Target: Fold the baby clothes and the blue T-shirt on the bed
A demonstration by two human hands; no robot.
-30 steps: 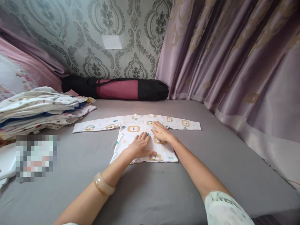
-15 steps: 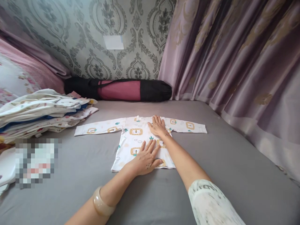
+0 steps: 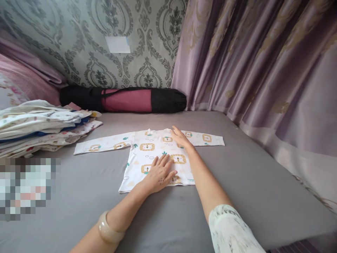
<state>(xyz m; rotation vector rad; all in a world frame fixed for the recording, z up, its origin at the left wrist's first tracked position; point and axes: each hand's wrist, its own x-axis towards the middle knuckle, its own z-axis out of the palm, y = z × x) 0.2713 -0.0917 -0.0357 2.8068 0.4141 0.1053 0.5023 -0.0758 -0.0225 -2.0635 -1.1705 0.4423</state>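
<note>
A small white long-sleeved shirt (image 3: pixel 141 158) printed with yellow lion faces and green leaves lies spread flat, both sleeves stretched out sideways. On its lower middle rests my left hand (image 3: pixel 159 174), palm down with the fingers spread; a pale bangle circles that wrist. My right hand (image 3: pixel 181 136) is at the shirt's right shoulder, near the neckline. It is turned on its edge, fingers stretched out, and seems to hold nothing. Part of the shirt's right side is hidden behind my right forearm.
The shirt lies on a grey bedsheet (image 3: pixel 252 182). At left is a pile of clothes (image 3: pixel 44 123), with a blurred-out patch below it. A long black and maroon bag (image 3: pixel 126 100) lies along the patterned wall. Purple curtains (image 3: pixel 237 52) hang at right.
My right hand has turned from lying flat on the shirt onto its edge, at the shoulder. My left hand stays flat on the shirt. The whole view has shifted slightly.
</note>
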